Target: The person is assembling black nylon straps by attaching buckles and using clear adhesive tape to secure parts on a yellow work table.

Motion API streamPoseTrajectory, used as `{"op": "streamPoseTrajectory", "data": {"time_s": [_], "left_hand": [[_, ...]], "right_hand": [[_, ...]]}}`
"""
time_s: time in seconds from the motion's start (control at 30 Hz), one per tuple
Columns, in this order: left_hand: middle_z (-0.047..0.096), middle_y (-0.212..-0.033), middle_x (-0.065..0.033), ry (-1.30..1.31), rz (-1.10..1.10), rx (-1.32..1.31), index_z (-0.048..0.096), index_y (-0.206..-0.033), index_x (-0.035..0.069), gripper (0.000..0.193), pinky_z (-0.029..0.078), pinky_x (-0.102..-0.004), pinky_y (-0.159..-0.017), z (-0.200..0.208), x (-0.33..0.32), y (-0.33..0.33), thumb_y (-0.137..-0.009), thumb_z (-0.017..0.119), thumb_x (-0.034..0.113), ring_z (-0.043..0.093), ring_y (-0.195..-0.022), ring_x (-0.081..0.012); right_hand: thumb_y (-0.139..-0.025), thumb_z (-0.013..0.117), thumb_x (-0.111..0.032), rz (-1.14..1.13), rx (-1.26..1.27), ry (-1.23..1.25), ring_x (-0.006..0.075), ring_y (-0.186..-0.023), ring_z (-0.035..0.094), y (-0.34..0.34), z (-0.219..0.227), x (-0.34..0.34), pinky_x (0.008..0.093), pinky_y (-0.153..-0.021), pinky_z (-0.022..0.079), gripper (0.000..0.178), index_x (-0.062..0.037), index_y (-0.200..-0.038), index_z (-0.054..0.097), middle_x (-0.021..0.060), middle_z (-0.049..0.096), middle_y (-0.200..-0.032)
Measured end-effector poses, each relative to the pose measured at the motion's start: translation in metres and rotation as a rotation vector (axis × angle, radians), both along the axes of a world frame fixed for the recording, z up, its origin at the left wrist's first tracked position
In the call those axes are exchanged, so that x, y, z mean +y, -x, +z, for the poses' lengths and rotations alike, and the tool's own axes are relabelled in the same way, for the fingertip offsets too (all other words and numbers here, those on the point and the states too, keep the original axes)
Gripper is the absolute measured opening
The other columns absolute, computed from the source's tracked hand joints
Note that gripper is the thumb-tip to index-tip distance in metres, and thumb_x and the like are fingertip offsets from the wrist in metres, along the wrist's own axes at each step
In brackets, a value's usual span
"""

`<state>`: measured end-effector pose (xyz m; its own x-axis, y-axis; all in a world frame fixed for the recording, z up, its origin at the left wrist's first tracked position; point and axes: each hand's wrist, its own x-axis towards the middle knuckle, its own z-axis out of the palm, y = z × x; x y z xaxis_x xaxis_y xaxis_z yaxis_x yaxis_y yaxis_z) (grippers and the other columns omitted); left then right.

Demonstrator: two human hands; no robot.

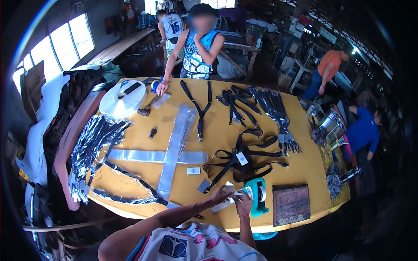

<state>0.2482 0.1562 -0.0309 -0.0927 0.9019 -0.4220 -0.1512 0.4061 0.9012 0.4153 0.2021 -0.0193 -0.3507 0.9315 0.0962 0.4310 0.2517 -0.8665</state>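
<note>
Meeting at the lower centre of the frame, the left hand [219, 197] and right hand [244, 205] work just left of a teal tape dispenser [257, 203]. The left fingers pinch a small pale piece, its kind too small to tell; the right fingers are bunched narrow beside it, and whether they grip it too I cannot tell. Above them on the yellow table [300, 172], right of centre, lies a tangle of black suspenders [251, 162] bearing a white tag. Clear plastic sleeves [183, 130] cross left of centre, with a small white card [193, 171] near them. A dark brown slab [291, 205] sits at the lower right. At the upper left, a co-worker's hand [162, 87] rests near a hammer [144, 111].
</note>
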Motion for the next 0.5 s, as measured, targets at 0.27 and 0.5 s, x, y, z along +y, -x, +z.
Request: {"op": "streamPoseTrajectory", "data": {"time_s": [0.27, 0.5], "left_hand": [[0.067, -0.082, -0.0122, 0.099, 0.1, 0.139, 0.056, -0.109, -0.003, 0.084, 0.053, -0.0288, -0.06, 0.016, 0.007, 0.005, -0.073, 0.077, 0.07, 0.067, -0.07, -0.017], [0.068, -0.087, -0.013, 0.009, 0.03, 0.133, 0.056, -0.111, -0.003, 0.082, 0.054, -0.0332, -0.069, 0.007, -0.01, 0.011, -0.074, 0.078, 0.067, 0.068, -0.076, -0.0194]], "right_hand": [[-0.073, 0.086, -0.011, 0.021, -0.066, 0.074, 0.0177, -0.081, 0.074, 0.001, 0.012, 0.007, 0.031, -0.078, 0.056, 0.044, -0.0016, -0.112, 0.069, 0.0119, 0.077, -0.091], [-0.084, 0.077, -0.004, -0.046, 0.204, 0.278, 0.0121, -0.084, 0.069, -0.013, 0.007, 0.01, 0.0258, -0.081, 0.054, 0.04, 0.001, -0.121, 0.066, 0.0106, 0.076, -0.091]]}}
